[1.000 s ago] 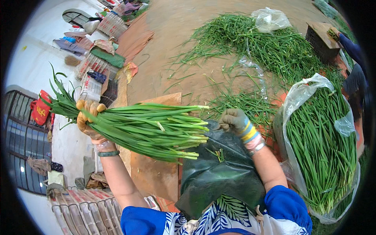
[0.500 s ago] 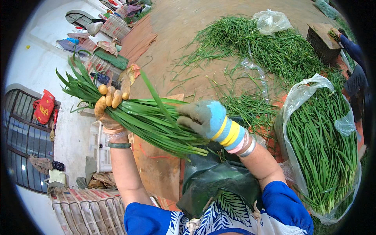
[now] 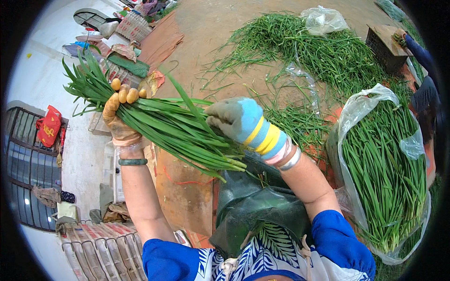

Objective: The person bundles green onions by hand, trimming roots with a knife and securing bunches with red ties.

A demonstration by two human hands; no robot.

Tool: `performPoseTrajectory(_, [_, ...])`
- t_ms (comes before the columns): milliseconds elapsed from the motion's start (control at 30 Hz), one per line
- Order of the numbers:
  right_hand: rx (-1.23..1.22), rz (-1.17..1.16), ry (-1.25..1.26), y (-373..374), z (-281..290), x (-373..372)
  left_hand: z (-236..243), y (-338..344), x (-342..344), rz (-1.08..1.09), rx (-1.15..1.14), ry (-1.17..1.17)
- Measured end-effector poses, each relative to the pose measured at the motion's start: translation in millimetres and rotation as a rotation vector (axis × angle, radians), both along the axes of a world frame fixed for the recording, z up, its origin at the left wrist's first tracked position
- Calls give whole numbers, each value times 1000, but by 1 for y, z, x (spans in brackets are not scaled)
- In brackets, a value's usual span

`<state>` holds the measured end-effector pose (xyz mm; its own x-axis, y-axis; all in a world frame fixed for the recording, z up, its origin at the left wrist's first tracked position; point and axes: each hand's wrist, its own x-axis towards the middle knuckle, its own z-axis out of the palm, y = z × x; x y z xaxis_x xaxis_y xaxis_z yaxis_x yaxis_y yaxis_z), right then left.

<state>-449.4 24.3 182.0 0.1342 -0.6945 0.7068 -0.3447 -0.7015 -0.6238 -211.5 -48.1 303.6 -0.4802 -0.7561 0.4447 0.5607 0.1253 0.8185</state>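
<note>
At 6 o'clock, closest, a shiny dark green plastic apron (image 3: pixel 262 206) covers the lap, I think to keep dirt off. From far away I see my left hand in a tan rubber glove (image 3: pixel 121 105) between 9 and 10 o'clock, its fingers curled right round the leafy end of a long bunch of flat green leaves (image 3: pixel 164 129), maybe so the pale ends stay free. My right hand in a grey, blue and yellow knit glove (image 3: pixel 239 119), near the middle, bends its fingers at the bunch's side; I can't tell how tightly. Past 3 o'clock, a big clear plastic bag (image 3: pixel 357 107) holds leaves lined up, perhaps to keep them neat. Farther, at 1 o'clock, lies a messy heap of thin green leaves (image 3: pixel 300 51). I count two hands, one apron, one bunch, one bag, one heap; the leaves are too many.
</note>
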Motion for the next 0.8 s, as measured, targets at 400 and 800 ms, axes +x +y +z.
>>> performPoseTrajectory(400, [397, -203, -278, 32, -84, -58, 13, -4, 35, 372, -47, 64])
performPoseTrajectory(800, [636, 80, -114, 36, -61, -24, -3, -9, 15, 116, -2, 119])
